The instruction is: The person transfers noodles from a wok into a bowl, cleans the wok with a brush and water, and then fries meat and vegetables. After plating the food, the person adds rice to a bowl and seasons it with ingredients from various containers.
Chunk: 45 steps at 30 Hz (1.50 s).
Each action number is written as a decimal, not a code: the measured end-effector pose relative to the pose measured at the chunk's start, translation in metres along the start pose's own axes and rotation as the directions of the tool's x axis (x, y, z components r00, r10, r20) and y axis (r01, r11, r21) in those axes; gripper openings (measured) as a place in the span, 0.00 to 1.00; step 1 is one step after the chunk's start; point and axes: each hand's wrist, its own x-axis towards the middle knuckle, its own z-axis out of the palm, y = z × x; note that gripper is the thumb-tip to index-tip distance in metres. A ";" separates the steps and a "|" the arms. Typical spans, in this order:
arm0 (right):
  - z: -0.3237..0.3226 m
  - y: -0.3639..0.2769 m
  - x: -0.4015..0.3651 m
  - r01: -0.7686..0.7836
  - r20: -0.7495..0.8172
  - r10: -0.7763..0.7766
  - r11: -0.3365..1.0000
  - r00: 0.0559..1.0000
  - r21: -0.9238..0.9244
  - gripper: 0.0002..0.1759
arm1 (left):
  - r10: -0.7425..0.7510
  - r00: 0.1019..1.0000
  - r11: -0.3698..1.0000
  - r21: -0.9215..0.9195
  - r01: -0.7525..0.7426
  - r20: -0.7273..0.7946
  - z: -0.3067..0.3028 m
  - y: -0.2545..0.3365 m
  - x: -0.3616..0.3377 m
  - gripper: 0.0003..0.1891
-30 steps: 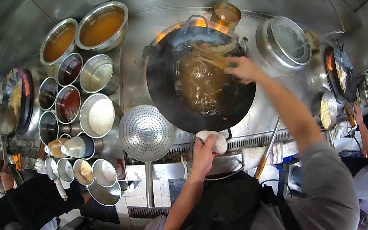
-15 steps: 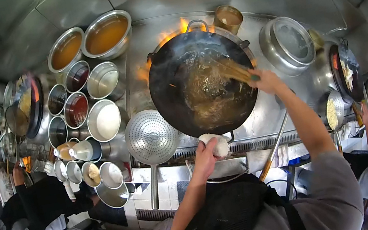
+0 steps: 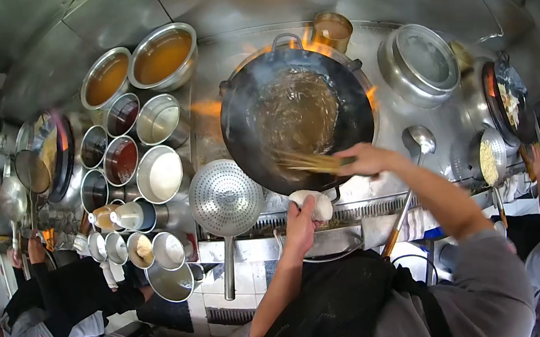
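Observation:
A big black wok sits over a lit burner, flames licking round its far rim. Brownish liquid swirls and bubbles in it. My right hand grips a bamboo wok brush, whose bristles reach into the near left part of the wok. At the near rim my left hand is closed on a folded pale cloth, held against the wok's near edge beside its loop handle. Whether the cloth wraps that handle is hidden.
Left of the wok lie a perforated strainer and several metal pots, one with white powder. Two bowls of amber liquid stand behind. On the right are a ladle and a lidded pot. Co-workers stand on both sides.
My right hand has swept the brush from the wok's right side toward its near left side. The liquid has shifted within the wok. My left hand stays at the rim with the cloth.

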 end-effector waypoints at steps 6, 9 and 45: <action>-0.081 0.063 0.065 -0.101 -0.468 -0.052 0.950 0.882 -0.296 0.35 | 0.024 1.000 0.999 0.039 -0.023 -0.018 0.004 0.002 -0.002 0.16; -0.030 -0.021 0.100 0.005 -0.461 0.162 0.940 0.873 0.341 0.37 | 0.021 0.999 0.996 0.089 -0.023 0.027 -0.003 0.000 0.001 0.18; 0.000 -0.005 -0.047 0.059 -0.043 -0.060 0.998 0.997 -0.024 0.31 | 0.089 0.990 0.992 0.098 -0.078 -0.113 0.013 -0.003 -0.014 0.19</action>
